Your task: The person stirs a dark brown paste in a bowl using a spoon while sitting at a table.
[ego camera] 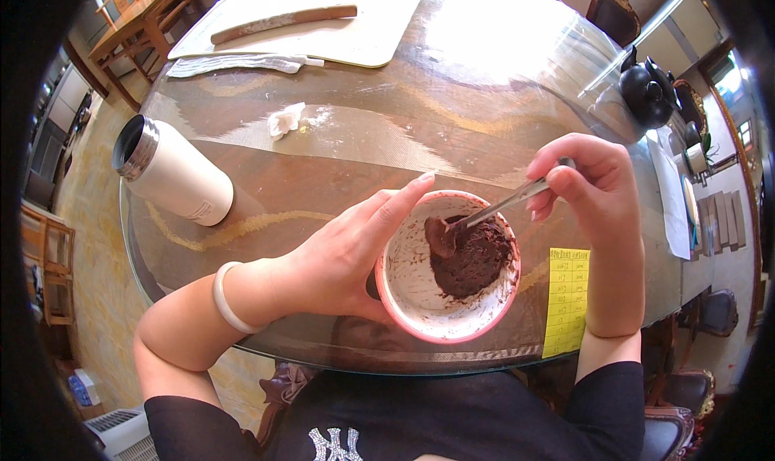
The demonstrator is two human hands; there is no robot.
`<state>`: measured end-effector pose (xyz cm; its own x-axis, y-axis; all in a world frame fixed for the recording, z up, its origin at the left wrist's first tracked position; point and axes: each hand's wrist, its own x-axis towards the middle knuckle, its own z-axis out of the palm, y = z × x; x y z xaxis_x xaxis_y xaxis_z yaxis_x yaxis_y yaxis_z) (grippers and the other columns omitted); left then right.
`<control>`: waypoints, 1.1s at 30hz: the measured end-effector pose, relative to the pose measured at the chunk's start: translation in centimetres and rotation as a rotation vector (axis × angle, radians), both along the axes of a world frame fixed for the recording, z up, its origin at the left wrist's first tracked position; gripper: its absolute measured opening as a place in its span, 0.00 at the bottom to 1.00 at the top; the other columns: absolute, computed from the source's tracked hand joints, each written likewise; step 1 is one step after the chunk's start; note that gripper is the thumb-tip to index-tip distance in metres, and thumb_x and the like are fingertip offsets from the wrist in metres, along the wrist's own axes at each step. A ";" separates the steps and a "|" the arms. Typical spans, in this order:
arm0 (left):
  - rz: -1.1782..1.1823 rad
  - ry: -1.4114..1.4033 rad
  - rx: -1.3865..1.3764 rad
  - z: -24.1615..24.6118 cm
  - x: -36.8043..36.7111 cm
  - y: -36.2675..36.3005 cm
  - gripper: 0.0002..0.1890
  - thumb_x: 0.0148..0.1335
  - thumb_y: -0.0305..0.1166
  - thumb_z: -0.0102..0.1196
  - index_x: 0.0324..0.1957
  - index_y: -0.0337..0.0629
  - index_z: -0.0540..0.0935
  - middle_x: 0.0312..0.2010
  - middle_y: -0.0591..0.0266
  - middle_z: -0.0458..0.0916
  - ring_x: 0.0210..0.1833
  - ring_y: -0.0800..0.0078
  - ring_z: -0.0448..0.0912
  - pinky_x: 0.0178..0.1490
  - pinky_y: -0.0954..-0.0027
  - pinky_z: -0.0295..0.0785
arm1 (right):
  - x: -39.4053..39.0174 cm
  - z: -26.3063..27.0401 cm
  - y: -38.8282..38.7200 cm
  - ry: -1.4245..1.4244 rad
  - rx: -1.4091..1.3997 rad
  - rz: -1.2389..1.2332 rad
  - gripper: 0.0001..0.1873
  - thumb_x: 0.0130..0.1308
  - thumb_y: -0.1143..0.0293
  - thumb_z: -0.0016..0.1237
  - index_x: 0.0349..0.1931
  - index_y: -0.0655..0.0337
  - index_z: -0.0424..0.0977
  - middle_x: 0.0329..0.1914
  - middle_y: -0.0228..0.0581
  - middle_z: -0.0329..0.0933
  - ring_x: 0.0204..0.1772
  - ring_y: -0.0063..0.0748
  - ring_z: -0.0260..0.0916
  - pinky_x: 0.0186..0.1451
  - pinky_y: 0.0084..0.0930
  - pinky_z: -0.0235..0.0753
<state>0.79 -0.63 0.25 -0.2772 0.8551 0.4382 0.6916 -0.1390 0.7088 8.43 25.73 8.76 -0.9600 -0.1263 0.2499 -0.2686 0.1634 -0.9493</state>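
My left hand [354, 252] grips the left side of a white bowl with a pink rim [412, 291], thumb and fingers spread around its wall. Inside the bowl sits a dark red-brown paste [475, 267], heaped toward the right, with smears of it over the inner wall. A metal spoon [505, 202] is pinched by its handle end in my right hand [584, 185], above and right of the bowl. The bowl of the spoon is coated in paste and rests at the left edge of the heap.
A cream flask [181, 173] without a lid stands at left on the glass-topped table [290, 185]. Crumpled white tissue [286, 121] lies beside white powder. Farther back are a rolling pin [284, 24] on a white board [375, 37] and a folded cloth [236, 65]. A yellow handwritten sheet [566, 303] lies right; a black teapot [648, 91] stands beyond.
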 end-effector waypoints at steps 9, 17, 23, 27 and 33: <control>0.013 0.008 0.003 0.2 0.1 -0.1 0.63 0.34 0.41 0.76 0.69 0.32 0.47 0.57 0.41 0.64 0.58 0.49 0.67 0.62 0.57 0.63 | 0.3 0.9 0.7 0.036 0.074 -0.038 0.10 0.62 0.69 0.55 0.37 0.70 0.78 0.28 0.41 0.80 0.28 0.22 0.79 0.33 0.16 0.80; 0.010 0.003 0.005 0.0 0.1 -0.1 0.64 0.34 0.42 0.76 0.69 0.31 0.47 0.58 0.41 0.64 0.59 0.49 0.67 0.62 0.57 0.63 | 0.6 0.4 -0.7 0.055 0.069 0.001 0.10 0.63 0.72 0.55 0.39 0.72 0.77 0.27 0.41 0.80 0.29 0.22 0.79 0.33 0.16 0.81; 0.008 0.003 -0.006 0.2 0.1 -0.1 0.63 0.35 0.42 0.76 0.69 0.31 0.47 0.58 0.41 0.64 0.59 0.48 0.67 0.63 0.57 0.63 | 0.1 0.2 0.2 0.045 -0.018 0.036 0.10 0.63 0.71 0.54 0.38 0.71 0.77 0.28 0.42 0.80 0.29 0.24 0.80 0.33 0.17 0.81; 0.012 0.025 0.005 0.2 0.1 0.0 0.63 0.35 0.42 0.75 0.69 0.32 0.47 0.58 0.41 0.64 0.59 0.48 0.67 0.63 0.57 0.63 | -0.5 -0.5 -0.1 -0.083 -0.007 0.008 0.10 0.64 0.69 0.54 0.37 0.68 0.78 0.27 0.42 0.80 0.28 0.23 0.79 0.31 0.16 0.81; 0.014 0.010 -0.022 0.3 0.0 0.0 0.62 0.36 0.42 0.75 0.69 0.34 0.48 0.57 0.42 0.64 0.58 0.48 0.67 0.62 0.57 0.63 | -0.6 0.1 1.4 -0.075 -0.054 -0.078 0.11 0.65 0.66 0.52 0.36 0.67 0.79 0.27 0.40 0.80 0.27 0.21 0.79 0.29 0.16 0.81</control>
